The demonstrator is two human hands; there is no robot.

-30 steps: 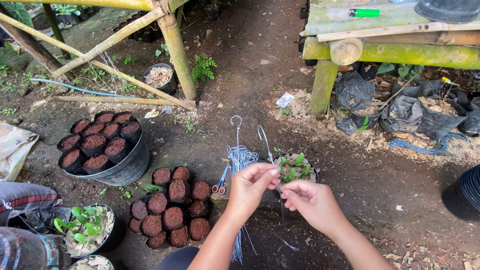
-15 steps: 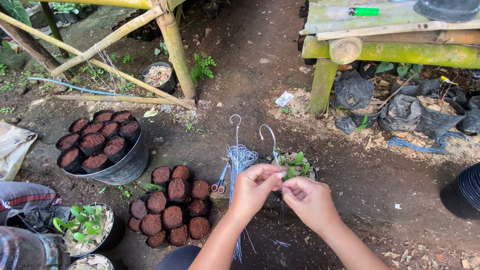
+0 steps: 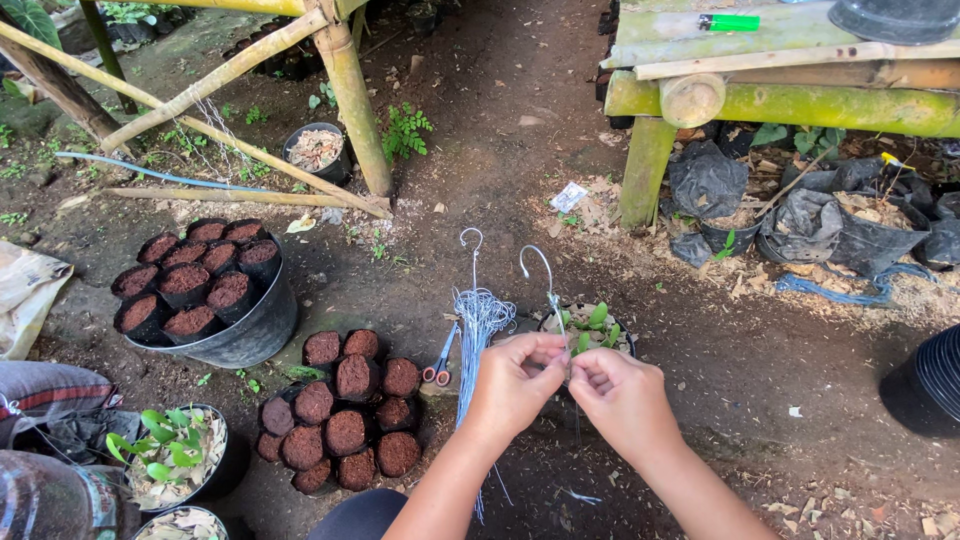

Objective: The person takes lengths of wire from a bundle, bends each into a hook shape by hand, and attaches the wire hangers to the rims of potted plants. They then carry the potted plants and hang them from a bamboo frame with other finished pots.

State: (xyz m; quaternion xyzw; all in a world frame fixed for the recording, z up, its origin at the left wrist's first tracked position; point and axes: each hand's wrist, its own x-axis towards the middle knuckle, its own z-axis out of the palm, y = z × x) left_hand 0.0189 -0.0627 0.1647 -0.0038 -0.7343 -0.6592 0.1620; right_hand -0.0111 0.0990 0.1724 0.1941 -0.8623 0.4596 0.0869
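While both hands meet above the dark soil, the left hand (image 3: 518, 385) and the right hand (image 3: 622, 395) pinch with closed fingertips the same thin grey metal wire with a hooked top (image 3: 541, 275), and this wire stands almost upright between them. Its hook rises above the hands, and its lower part goes down beside the small black pot with green seedlings (image 3: 592, 330), which sits just behind the knuckles. Just left of the left hand, a bundle of similar thin grey wires (image 3: 478, 320) lies on the ground, with one curled hook at its far end. Small scissors with red handles (image 3: 440, 362) lie beside this bundle. Further left, a group of small black pots filled with brown soil (image 3: 340, 410) stands close together on the ground, and a round dark basin with more such soil-filled pots (image 3: 205, 290) is behind them. A green bamboo bench (image 3: 780, 100) stands at the upper right.
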